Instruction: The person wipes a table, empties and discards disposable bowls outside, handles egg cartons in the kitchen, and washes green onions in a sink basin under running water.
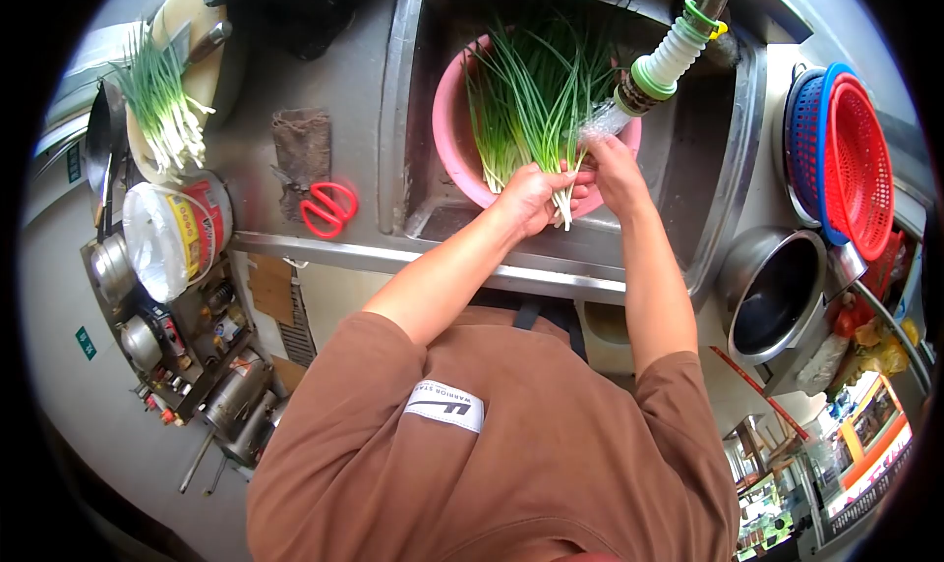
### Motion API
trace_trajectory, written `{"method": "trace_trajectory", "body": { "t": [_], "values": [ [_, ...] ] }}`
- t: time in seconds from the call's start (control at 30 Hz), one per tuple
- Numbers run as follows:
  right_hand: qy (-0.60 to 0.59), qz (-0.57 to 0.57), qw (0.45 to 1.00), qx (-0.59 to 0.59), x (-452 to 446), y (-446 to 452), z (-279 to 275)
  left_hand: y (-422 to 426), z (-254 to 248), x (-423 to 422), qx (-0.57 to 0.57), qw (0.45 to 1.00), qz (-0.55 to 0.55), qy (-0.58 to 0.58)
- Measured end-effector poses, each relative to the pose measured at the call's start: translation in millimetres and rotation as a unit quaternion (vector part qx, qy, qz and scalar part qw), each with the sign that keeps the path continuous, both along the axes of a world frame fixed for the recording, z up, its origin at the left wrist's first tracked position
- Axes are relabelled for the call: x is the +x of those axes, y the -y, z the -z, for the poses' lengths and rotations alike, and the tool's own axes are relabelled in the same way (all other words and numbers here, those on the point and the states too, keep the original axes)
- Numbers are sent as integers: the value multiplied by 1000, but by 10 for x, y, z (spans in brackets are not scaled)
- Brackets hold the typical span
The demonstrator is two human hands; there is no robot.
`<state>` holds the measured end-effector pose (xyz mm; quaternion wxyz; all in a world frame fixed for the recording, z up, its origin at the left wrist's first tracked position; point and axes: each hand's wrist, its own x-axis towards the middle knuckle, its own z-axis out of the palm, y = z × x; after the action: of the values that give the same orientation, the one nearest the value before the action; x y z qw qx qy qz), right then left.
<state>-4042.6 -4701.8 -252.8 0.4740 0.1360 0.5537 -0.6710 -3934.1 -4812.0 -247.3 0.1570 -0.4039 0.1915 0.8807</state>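
My left hand (pixel 532 200) is closed round the white root ends of a bunch of spring onions (pixel 546 100), whose green leaves fan away from me over a pink basin (pixel 454 134) in the sink. Close beside it, my right hand (pixel 618 175) has its fingers bent in against the same bunch; the fingertips are partly hidden. Water (pixel 605 121) runs from a white and green flexible tap nozzle (pixel 671 62) just beyond the right fingers, splashing over the stalks.
Left of the steel sink (pixel 401 100) lie red-handled scissors (pixel 329 210) and a brown cloth (pixel 303 149). More spring onions (pixel 167 110) rest on a cutting board with a knife (pixel 208 43). To the right stand red and blue colanders (pixel 857 159) and a steel pot (pixel 774 292).
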Motion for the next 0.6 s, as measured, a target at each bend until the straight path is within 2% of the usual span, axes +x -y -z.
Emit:
{"method": "trace_trajectory", "body": {
  "t": [0.03, 0.1, 0.17, 0.23, 0.3, 0.37, 0.4, 0.43, 0.5, 0.53, 0.6],
  "values": [
    [0, -1, 1000, -1, 10, -2, -6, 8, 27, 10, 9, 1000, 6, -2],
    [-63, -155, 986, 15, 7, -21, -6, -6, 78, 39, 20, 1000, 10, -4],
    [-72, -166, 983, 28, -69, 27, 60, -48, 83, 75, 41, 999, -2, -22],
    [-13, 80, 996, 20, -120, 92, 174, -89, 40, 113, 38, 999, 8, -15],
    [-21, 67, 998, 7, -149, 77, 193, -106, -16, 151, 29, 999, 25, -21],
    [-15, -75, 996, 48, -151, 39, 189, -112, -62, 175, 26, 1000, 13, -7],
    [-75, -96, 990, 69, -176, 15, 264, -117, -80, 200, 35, 999, 14, -20],
    [-75, -99, 990, 70, -226, -2, 325, -124, -94, 221, 44, 998, 15, -33],
    [-53, 159, 985, -27, -379, -67, 496, -124, -168, 238, 59, 997, 28, -42],
    [-31, 153, 988, 2, -494, -195, 619, -128, -231, 252, 63, 996, 35, -48],
    [-29, 142, 989, 35, -508, -148, 391, -124, -327, 271, 66, 995, 41, -56]
  ]
}}
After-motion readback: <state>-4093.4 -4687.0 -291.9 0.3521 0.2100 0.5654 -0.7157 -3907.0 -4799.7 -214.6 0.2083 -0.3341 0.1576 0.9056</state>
